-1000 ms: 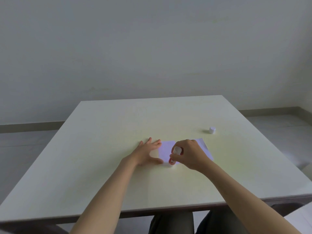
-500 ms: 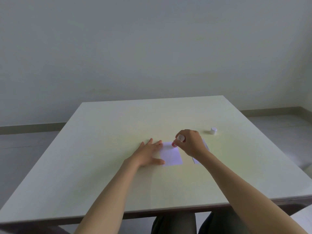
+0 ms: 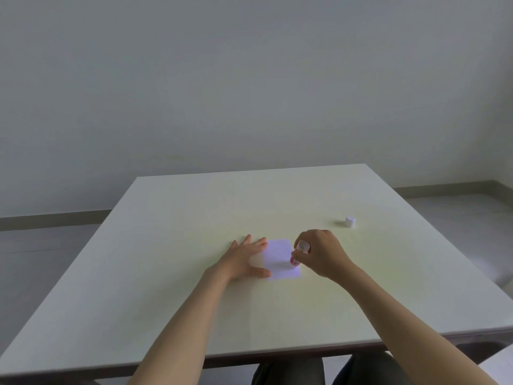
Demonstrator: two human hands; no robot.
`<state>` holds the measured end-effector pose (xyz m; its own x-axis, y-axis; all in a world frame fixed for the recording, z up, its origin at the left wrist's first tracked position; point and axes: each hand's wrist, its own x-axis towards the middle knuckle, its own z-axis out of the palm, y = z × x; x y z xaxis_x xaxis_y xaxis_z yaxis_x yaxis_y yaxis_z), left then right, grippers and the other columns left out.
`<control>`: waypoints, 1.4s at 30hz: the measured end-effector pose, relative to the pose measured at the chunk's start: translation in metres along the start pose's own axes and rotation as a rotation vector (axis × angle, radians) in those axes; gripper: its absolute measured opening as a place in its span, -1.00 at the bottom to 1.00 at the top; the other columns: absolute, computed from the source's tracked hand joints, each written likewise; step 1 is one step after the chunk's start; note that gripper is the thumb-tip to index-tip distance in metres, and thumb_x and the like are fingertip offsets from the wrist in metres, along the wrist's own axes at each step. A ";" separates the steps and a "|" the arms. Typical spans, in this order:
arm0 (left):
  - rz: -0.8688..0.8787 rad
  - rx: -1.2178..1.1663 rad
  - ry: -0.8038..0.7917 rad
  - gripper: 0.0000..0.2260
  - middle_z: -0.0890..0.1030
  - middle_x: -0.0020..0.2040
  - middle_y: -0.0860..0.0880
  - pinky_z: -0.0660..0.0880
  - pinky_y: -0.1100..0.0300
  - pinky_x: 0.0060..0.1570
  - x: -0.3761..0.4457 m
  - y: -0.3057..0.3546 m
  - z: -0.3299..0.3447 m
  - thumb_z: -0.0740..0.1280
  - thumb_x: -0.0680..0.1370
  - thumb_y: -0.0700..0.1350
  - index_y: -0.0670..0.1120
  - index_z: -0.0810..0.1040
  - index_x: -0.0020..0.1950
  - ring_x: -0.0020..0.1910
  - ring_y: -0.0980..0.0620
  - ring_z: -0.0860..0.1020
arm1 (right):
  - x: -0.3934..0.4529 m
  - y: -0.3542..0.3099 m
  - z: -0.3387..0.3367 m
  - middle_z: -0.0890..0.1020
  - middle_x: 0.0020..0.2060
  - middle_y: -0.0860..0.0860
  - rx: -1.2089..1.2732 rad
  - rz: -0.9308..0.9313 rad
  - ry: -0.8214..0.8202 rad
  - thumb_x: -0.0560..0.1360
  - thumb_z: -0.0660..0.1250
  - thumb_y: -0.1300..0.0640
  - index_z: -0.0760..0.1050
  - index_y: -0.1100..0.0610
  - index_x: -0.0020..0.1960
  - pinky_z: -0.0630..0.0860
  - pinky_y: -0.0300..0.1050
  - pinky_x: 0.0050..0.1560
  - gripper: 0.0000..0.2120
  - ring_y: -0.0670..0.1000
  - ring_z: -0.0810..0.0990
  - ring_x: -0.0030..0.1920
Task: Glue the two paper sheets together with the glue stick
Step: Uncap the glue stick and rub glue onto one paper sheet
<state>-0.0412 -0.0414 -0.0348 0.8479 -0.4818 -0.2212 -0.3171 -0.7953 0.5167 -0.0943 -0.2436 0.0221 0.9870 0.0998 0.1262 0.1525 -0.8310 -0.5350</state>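
Observation:
A small white paper sheet (image 3: 280, 259) lies flat on the pale table (image 3: 194, 287). My left hand (image 3: 244, 259) rests spread and flat on the table, its fingertips and thumb pinning the sheet's left edge. My right hand (image 3: 322, 254) grips the red-and-white glue stick (image 3: 298, 254), which stands tilted with its lower end on the sheet's right side. The second sheet is hidden behind my right hand. The glue stick's white cap (image 3: 350, 221) stands apart at the right rear.
The table's near edge runs along the bottom, with my knees under it. A grey wall stands behind the table and floor shows on both sides.
My right hand has drawn the glue stick from the sheet's far edge back toward me along its right side. The left hand has stayed on the sheet's left edge.

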 end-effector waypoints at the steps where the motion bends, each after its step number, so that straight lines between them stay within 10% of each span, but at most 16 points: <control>1: 0.001 -0.006 0.002 -0.24 0.00 0.56 0.17 -0.28 -0.04 0.49 -0.001 0.000 0.000 0.38 0.46 0.12 0.00 0.07 0.54 0.55 0.06 -0.18 | 0.000 -0.001 -0.001 0.58 -0.37 0.02 0.002 0.005 -0.012 0.34 0.38 0.21 0.60 0.23 -0.27 0.26 -0.27 -0.45 -0.92 0.01 0.43 -0.34; 36: 0.008 0.041 0.030 -0.25 0.04 0.56 0.14 -0.21 -0.05 0.50 0.003 -0.003 0.001 0.38 0.45 0.14 -0.02 0.11 0.53 0.55 0.06 -0.11 | 0.019 0.028 -0.010 0.50 -0.45 -0.10 0.257 0.217 0.204 0.44 0.37 0.15 0.63 0.18 -0.17 0.33 -0.28 -0.37 -0.89 -0.12 0.42 -0.41; 42: 0.019 0.027 0.058 -0.33 0.20 0.46 0.09 -0.17 -0.05 0.51 0.002 -0.002 0.000 0.39 0.44 0.13 -0.02 0.25 0.47 0.47 0.11 0.19 | 0.015 0.033 -0.022 0.55 -0.33 0.06 0.394 0.284 0.294 0.46 0.36 0.10 0.65 0.14 -0.12 0.26 -0.27 -0.43 -0.86 -0.10 0.38 -0.41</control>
<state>-0.0391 -0.0411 -0.0366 0.8646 -0.4756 -0.1623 -0.3446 -0.7961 0.4975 -0.0756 -0.2812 0.0250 0.9449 -0.3008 0.1291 -0.0531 -0.5302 -0.8462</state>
